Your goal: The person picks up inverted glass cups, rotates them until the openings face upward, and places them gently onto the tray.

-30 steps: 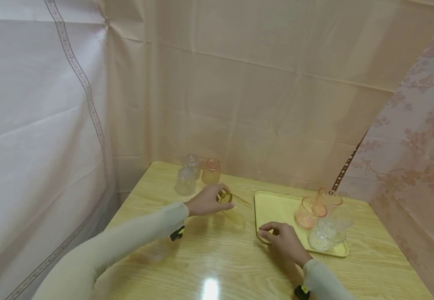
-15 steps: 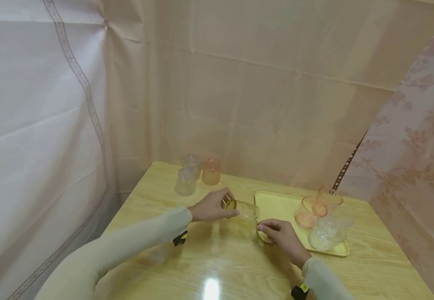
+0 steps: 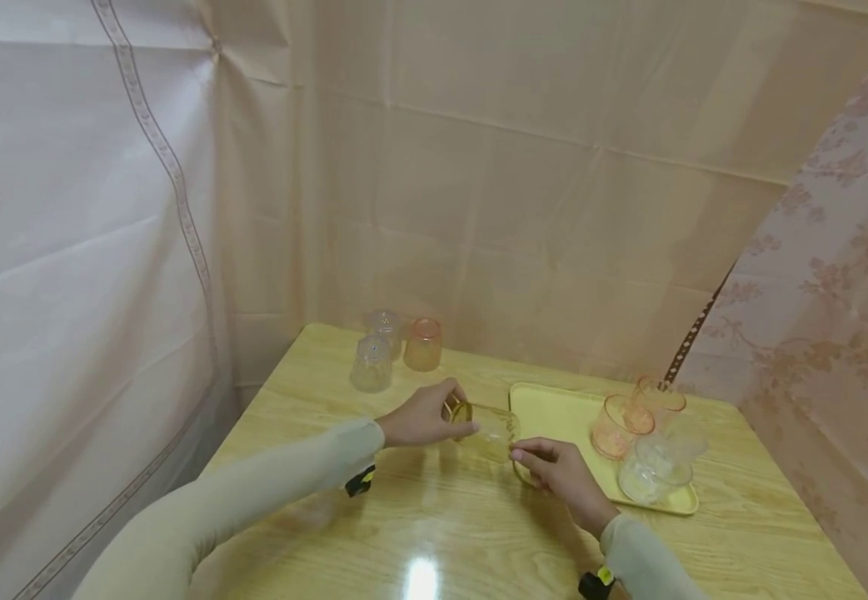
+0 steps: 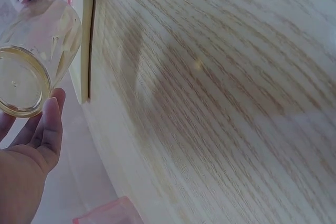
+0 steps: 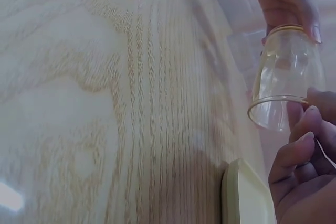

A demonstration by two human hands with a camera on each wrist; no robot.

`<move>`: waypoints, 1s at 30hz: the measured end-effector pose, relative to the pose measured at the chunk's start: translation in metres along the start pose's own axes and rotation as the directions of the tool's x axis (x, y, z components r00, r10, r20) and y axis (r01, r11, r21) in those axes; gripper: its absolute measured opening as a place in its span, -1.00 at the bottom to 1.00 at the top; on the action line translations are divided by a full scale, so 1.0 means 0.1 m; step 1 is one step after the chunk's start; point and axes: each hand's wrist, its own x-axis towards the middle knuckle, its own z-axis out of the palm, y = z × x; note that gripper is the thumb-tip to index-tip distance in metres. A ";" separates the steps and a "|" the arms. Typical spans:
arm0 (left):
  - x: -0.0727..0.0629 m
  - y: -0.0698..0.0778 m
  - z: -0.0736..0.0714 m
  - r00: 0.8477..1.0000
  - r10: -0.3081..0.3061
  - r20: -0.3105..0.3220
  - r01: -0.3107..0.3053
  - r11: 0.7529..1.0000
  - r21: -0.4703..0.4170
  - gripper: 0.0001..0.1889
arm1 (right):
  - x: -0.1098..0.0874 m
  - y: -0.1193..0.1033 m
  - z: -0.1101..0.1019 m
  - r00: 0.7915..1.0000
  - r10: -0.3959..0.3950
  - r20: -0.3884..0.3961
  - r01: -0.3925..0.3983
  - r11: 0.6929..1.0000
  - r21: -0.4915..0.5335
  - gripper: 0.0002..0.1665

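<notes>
Together, the left hand and right hand grip a sideways yellow glass in their fingers beside the tray; well left of it, a sheet reads "ASON".

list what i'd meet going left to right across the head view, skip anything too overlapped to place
Leftmost clear glass, left hand, yellow glass, right hand, front orange glass on the tray, the tray's front clear glass.
</notes>
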 end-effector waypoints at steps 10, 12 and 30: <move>0.00 0.03 0.04 1.000 -0.008 0.012 0.009 0.998 -0.063 -0.49 | 0.00 -0.03 -0.03 0.994 -0.035 -0.102 0.043 0.996 0.077 -0.45; 0.01 0.02 0.06 1.000 -0.007 0.020 0.008 0.997 -0.079 -0.48 | -0.01 -0.05 -0.04 0.991 -0.067 -0.117 0.075 0.995 0.068 -0.47; 0.00 -0.11 0.21 0.995 -0.005 0.098 0.003 1.000 0.027 -0.85 | 0.04 -0.25 -0.36 0.951 -0.261 -0.165 0.195 0.922 -0.334 -0.68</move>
